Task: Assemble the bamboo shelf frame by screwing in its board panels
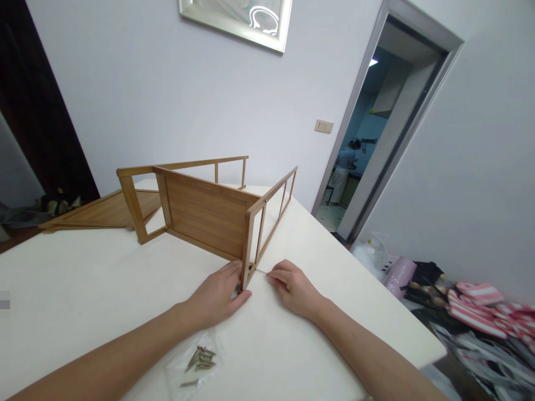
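Observation:
A wooden rack lies on its side on the white table, its slatted panel upright between two ladder-like side frames. My left hand is closed around the near lower corner of the right side frame, thumb in front and fingers behind. Pinched in my right hand is a thin metal rod, by its look a hex key. Its tip meets the frame near that corner, and my fingers cover the other end. Nearer my body, a clear plastic bag holds several screws.
Behind the rack's left side lies another wooden panel. The white table has its right edge beyond my right arm. Clothes and a pink roll are piled on that side. Through the doorway, a person stands in another room.

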Demonstrator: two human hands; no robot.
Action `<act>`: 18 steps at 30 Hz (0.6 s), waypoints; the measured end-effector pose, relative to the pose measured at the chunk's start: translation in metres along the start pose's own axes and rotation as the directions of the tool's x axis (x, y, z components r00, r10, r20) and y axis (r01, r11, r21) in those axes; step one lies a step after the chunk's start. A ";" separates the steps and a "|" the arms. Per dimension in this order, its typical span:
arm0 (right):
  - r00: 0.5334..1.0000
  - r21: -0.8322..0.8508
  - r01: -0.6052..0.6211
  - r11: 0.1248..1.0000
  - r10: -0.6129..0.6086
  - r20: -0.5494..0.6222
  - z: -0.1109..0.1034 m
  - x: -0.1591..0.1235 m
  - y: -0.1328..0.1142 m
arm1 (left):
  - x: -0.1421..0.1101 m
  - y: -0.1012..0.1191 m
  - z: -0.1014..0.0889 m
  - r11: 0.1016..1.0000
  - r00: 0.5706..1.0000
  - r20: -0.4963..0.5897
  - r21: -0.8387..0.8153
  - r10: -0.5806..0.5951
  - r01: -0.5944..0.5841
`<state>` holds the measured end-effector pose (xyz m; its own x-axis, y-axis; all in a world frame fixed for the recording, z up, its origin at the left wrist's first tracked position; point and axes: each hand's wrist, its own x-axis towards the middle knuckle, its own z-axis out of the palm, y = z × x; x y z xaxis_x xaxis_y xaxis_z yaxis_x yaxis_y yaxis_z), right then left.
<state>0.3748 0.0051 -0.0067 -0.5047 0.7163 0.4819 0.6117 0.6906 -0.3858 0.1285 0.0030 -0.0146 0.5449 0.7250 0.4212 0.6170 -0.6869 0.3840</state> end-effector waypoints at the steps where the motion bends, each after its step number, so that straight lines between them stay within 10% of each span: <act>1: 1.000 0.015 -0.018 1.000 0.018 -0.008 0.001 0.000 0.000 | 0.000 0.000 0.000 1.000 1.000 0.000 0.001 0.000 0.000; 18: 0.922 0.292 -0.355 0.888 0.384 -0.047 0.010 0.008 0.009 | 0.000 0.002 -0.002 1.000 1.000 0.002 0.011 -0.001 0.001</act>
<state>0.3704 0.0177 -0.0139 -0.2020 0.9209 0.3333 0.5449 0.3884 -0.7431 0.1283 0.0012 -0.0124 0.5454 0.7258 0.4192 0.6239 -0.6855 0.3752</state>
